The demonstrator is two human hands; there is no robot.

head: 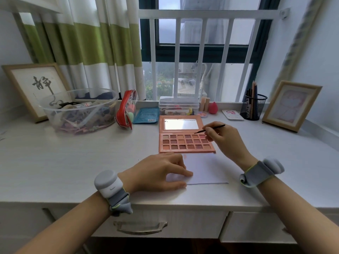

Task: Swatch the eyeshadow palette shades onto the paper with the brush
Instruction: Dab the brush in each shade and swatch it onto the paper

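Observation:
An orange eyeshadow palette [185, 143] lies open on the white desk, its mirrored lid [181, 124] folded back. Several pink and brown shades fill its pans. My right hand [222, 139] pinches a thin dark brush [211, 128] above the palette's right end, the tip pointing down-left near the top row of pans. A white sheet of paper [205, 169] lies just in front of the palette, with a faint pink mark near its top left corner. My left hand [161, 171] rests on the paper's left part, fingers spread flat.
A clear bowl of small items [78, 110] and a framed calligraphy print [36, 88] stand at the back left. A red pouch [127, 109], clear lidded box [178, 105], pink sponge [213, 107], mesh pencil cup [253, 106] and picture frame [291, 105] line the window side. Drawers sit under the desk edge.

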